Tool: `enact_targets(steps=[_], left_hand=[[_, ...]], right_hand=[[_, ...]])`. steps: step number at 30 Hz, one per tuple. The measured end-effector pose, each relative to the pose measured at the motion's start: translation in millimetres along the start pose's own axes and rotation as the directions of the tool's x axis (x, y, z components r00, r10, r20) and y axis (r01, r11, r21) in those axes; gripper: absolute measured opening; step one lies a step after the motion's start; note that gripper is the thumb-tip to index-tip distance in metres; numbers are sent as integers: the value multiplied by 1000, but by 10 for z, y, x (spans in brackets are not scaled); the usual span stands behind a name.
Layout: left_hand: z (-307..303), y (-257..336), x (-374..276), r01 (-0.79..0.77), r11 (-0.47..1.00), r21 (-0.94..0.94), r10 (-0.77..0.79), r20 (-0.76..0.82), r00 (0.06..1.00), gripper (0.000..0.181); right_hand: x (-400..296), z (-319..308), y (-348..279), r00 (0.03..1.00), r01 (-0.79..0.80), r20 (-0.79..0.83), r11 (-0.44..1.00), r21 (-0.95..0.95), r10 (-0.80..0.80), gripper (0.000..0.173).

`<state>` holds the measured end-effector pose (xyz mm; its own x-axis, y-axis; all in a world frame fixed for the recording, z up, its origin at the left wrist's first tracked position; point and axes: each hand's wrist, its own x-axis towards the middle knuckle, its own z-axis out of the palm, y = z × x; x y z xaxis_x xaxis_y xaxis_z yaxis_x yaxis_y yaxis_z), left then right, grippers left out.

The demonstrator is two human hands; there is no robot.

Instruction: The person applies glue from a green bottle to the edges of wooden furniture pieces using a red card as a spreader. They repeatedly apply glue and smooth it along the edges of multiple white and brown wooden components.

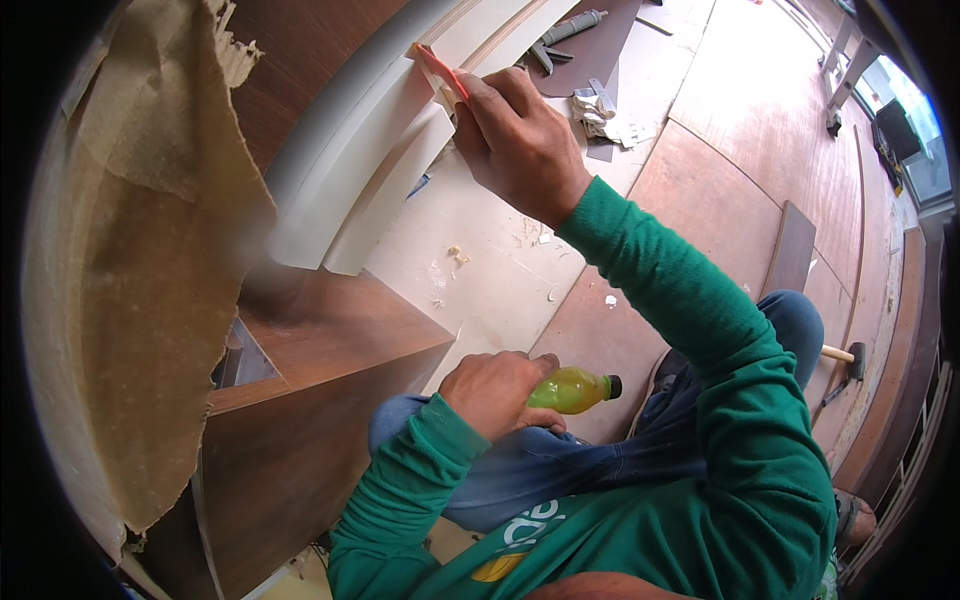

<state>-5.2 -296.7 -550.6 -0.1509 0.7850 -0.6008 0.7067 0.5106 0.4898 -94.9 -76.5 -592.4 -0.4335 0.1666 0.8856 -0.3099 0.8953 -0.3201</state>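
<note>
My right hand [521,135] grips a thin red tool [444,71], its kind unclear; the tip touches the wooden edge of a white panel [360,157]. My left hand [499,394] rests by my bent knee, wrapped around a green plastic bottle [571,390] with a black cap, lying on its side and holding yellowish liquid. A second white strip [394,191] runs below the first. Just left of the left hand stands a brown wood-grain cabinet box [330,375].
Torn brown cardboard [165,285] hangs at the left. A caulking gun [566,34] and crumpled paper [596,112] lie beyond the right hand. A mallet [855,361] is at the right, a ladder [847,67] farther off. Brown boards [690,180] cover part of the floor.
</note>
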Motion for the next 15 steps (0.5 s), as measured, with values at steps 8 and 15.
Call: enact_targets(steps=[8, 15], left_hand=[[81, -61, -9, -73, 995, 70, 78, -73, 994, 71], [21, -34, 11, -24, 1000, 8, 24, -19, 1000, 69]], right_hand=[[-101, -100, -90, 994, 36, -100, 999, -18, -37, 46], [-223, -90, -46, 996, 36, -86, 999, -2, -36, 43]])
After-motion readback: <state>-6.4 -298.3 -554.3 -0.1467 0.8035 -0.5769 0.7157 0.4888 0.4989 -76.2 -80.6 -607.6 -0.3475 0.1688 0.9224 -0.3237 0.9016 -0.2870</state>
